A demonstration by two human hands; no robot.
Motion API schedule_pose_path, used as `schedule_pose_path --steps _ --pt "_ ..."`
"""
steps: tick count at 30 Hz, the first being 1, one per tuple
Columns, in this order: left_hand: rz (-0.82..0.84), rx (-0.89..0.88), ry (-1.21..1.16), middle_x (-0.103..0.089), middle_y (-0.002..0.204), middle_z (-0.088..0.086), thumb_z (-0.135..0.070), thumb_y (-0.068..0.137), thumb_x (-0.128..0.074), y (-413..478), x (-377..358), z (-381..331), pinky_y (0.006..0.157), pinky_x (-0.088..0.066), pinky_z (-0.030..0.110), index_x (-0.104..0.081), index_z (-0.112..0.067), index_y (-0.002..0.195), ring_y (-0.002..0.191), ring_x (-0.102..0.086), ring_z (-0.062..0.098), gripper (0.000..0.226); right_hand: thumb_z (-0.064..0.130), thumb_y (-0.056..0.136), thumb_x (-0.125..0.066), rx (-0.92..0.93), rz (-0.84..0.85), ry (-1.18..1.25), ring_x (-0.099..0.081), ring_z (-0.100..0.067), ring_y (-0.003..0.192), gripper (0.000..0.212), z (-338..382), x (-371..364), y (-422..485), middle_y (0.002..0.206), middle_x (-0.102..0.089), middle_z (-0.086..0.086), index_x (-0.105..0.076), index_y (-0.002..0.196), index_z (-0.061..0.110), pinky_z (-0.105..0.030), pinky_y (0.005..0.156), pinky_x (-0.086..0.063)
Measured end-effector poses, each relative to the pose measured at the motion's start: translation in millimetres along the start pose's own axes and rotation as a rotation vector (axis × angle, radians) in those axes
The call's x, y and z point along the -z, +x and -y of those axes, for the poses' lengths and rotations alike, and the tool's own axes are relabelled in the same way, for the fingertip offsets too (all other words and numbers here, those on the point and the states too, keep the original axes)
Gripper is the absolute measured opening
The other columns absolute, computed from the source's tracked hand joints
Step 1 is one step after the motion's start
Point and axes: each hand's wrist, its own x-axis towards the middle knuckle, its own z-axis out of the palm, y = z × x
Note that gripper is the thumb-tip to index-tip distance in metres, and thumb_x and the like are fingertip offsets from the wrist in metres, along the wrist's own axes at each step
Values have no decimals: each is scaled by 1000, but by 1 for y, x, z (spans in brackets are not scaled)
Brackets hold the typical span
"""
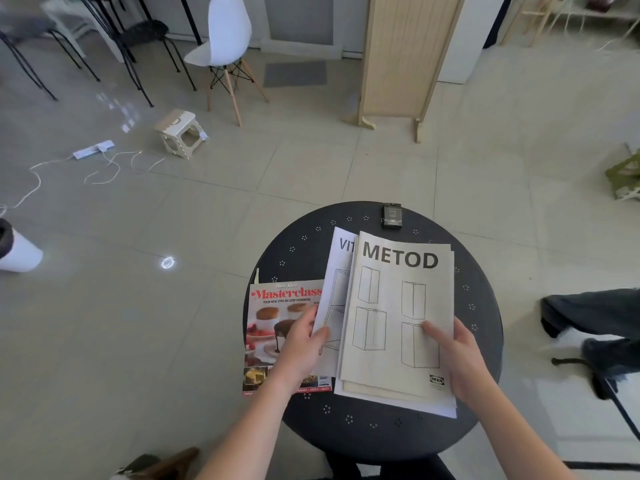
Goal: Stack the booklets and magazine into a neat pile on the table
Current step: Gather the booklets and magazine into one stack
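On the round black table (374, 434) lie a "METOD" booklet (391, 306) on top, a white "VIT…" booklet (337, 268) partly under it, and further sheets below. A "Masterclass" cookbook magazine (270, 327) lies at the left, its right edge under the booklets. My left hand (301, 341) pinches the left edge of the white booklet, resting over the magazine. My right hand (457, 355) grips the right edge of the METOD booklet, thumb on top.
A small dark box (392, 215) sits at the table's far edge. Around the table is tiled floor with a step stool (180, 133), a white chair (223, 39), cables (104, 168), a wooden screen (401, 57), and a person's legs (595, 323) at the right.
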Motion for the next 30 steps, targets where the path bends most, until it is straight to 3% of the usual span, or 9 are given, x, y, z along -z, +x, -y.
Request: schedule_pose_path --steps 2,5,10,16,19,22,24,27,30 --pt "6 13 -19 -58 150 -28 -19 110 -59 -8 -1 -2 126 -39 42 -46 -39 163 153 -48 12 58 22 101 -76 -21 13 4 -83 -36 104 28 -1 2 -4 116 -86 -7 -73 128 24 -66 95 -64" --pt "30 9 -51 -56 162 -16 -26 110 -62 -16 -4 -5 128 -40 54 -46 -38 164 155 -48 16 58 19 103 -73 -36 47 -2 -84 -36 100 25 -2 0 -8 117 -86 -11 -72 128 20 -64 92 -65" --pt "69 6 -137 -63 156 -7 -38 105 -70 -23 -9 -10 115 -54 59 -54 -42 157 147 -58 21 54 9 107 -64 -38 125 -3 -84 -36 103 29 -1 -5 -15 121 -85 -10 -67 134 20 -55 81 -68" --pt "73 57 -256 -66 153 -10 -26 109 -65 -29 -14 -12 117 -52 60 -53 -47 158 146 -59 21 54 5 108 -61 -5 176 4 -84 -31 101 38 6 -9 -18 119 -85 -4 -65 135 32 -48 71 -71" --pt "55 93 -321 -57 162 -4 -29 109 -62 -29 -15 -15 122 -45 64 -49 -43 162 151 -53 26 56 4 107 -62 40 140 -32 -84 -29 104 41 5 -15 -19 122 -84 -1 -64 136 33 -51 80 -70" --pt "49 94 -409 -56 164 0 -56 107 -56 -26 -14 -14 126 -39 63 -55 -37 159 153 -51 28 55 1 107 -63 72 105 -38 -80 -35 114 42 3 -18 -20 129 -81 -7 -62 141 26 -62 97 -64" --pt "60 83 -421 -59 162 -2 -67 102 -56 -25 -12 -17 127 -38 64 -54 -35 160 153 -51 28 66 1 106 -64 83 104 -51 -79 -35 115 42 2 -19 -21 130 -80 -9 -61 141 24 -63 98 -63" --pt "22 41 -375 -63 157 -8 -56 94 -76 -25 -12 -21 125 -42 61 -53 -34 159 150 -54 24 72 3 106 -65 94 134 -78 -80 -34 113 39 1 -23 -25 128 -81 -7 -62 138 24 -62 96 -64" --pt "-20 11 -341 -73 139 -16 -40 96 -81 -23 -14 -20 120 -51 53 -62 -39 145 134 -66 14 52 6 104 -69 103 165 -112 -81 -34 110 29 -1 -27 -28 125 -82 -9 -63 128 23 -62 94 -65"
